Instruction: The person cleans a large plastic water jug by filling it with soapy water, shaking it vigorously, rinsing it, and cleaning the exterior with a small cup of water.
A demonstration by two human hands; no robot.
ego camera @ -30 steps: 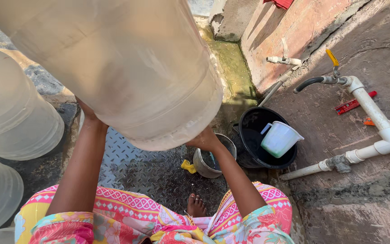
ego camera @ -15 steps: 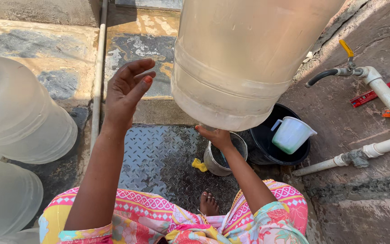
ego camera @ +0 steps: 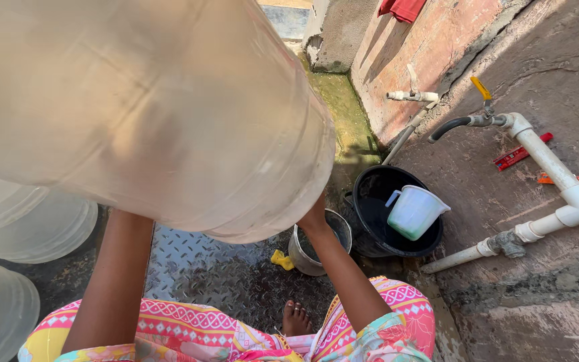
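Right hand (ego camera: pixel 316 218) presses flat under the big translucent plastic water jug's (ego camera: pixel 149 114) base at five o'clock, propping it tilted overhead above the small steel bucket (ego camera: pixel 319 243); left hand hidden, grip unclear.

An outdoor washing and water-filling spot beside a house wall. White plastic water pipes (ego camera: pixel 564 181) with a yellow-handled tap (ego camera: pixel 482 90) run over rough concrete ground. A black tub (ego camera: pixel 376 221) holding a pale plastic jug (ego camera: pixel 413 211) sits by a small metal bucket (ego camera: pixel 306 255). A wet, mossy drain channel (ego camera: pixel 350 121) runs along the red-painted wall (ego camera: pixel 410 53). Large translucent water jars (ego camera: pixel 28 221) stand on a metal tread plate (ego camera: pixel 216 268).
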